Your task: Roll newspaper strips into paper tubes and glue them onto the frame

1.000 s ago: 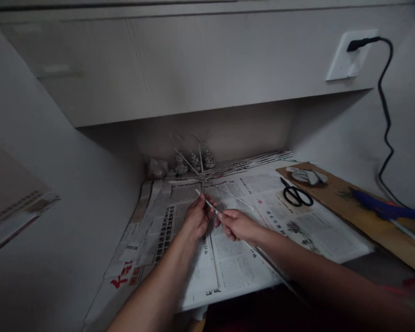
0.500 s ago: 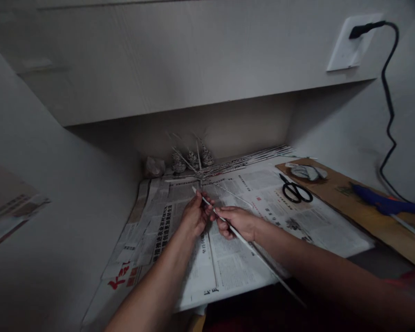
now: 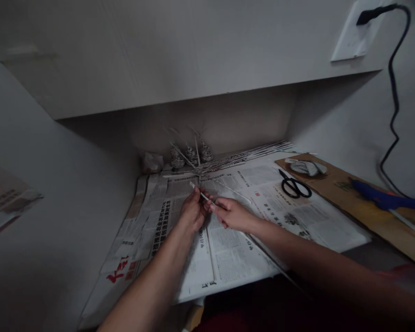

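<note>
A long thin rolled-paper stick (image 3: 263, 249) runs slantwise through both hands, its pale tip beyond my left fingers and its far part passing under my right forearm. My left hand (image 3: 194, 210) pinches it near that tip. Close beside, my right hand (image 3: 233, 213) grips it with thumb and fingers. Just beyond the hands lies a woven piece (image 3: 199, 171) with paper sticks spreading out from its middle. Printed newspaper sheets (image 3: 228, 258) cover the surface beneath.
Black-handled scissors (image 3: 295, 188) lie on the right. Beyond them a brown board (image 3: 335, 193) carries a blue glue gun (image 3: 383, 196) and a greyish wad (image 3: 307, 168). Several paper sticks (image 3: 252, 154) and small woven cones (image 3: 205, 153) are at the back, below a low overhang (image 3: 210, 50).
My right hand has turned slightly, covering more of the stick, whose lower part now passes beneath my forearm. The whole view has shifted a little. Both hands keep hold of the stick.
</note>
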`<act>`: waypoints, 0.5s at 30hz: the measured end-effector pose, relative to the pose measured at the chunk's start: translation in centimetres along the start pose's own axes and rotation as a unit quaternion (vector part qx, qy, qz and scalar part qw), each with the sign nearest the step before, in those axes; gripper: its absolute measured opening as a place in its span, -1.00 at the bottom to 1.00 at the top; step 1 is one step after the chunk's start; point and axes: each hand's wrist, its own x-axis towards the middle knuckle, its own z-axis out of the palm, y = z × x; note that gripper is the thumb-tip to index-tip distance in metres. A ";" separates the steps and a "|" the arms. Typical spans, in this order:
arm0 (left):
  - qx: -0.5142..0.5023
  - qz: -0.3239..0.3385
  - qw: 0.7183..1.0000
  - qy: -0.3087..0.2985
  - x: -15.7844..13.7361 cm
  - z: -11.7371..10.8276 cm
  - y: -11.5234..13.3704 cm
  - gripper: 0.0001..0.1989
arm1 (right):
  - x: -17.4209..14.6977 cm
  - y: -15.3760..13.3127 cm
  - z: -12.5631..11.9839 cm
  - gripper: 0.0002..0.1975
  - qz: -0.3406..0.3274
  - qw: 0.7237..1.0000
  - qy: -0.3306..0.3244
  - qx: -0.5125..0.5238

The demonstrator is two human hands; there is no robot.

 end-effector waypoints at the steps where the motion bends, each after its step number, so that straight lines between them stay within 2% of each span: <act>1: -0.001 0.001 1.000 -0.005 0.0 0.0 0.0 -0.81 | 0.1 0.0 0.1 -0.73 -0.011 1.000 0.009 0.000; 3: -0.001 0.002 1.000 -0.009 0.0 0.1 0.0 -0.82 | 0.3 -0.1 0.1 -0.72 0.015 0.997 -0.026 0.071; 5: -0.001 -0.001 1.000 -0.013 -0.1 0.1 0.0 -0.80 | 0.2 -0.3 -0.1 -0.71 0.066 0.981 -0.084 0.162; 7: -0.002 -0.002 1.000 -0.008 -0.1 0.1 0.1 -0.80 | 0.0 -0.3 -0.3 -0.71 0.077 0.979 -0.098 0.164; 9: -0.007 0.005 1.000 0.014 0.0 0.1 0.1 -0.82 | -0.1 -0.1 -0.4 -0.73 0.042 0.996 -0.058 0.055; 11: -0.008 0.018 0.999 0.035 0.1 0.2 0.1 -0.81 | -0.3 0.1 -0.5 -0.74 -0.012 0.995 -0.007 -0.094; 15: -0.002 0.031 0.999 0.036 0.0 0.3 0.0 -0.78 | -0.8 0.2 -0.4 -0.73 -0.112 0.940 0.074 -0.312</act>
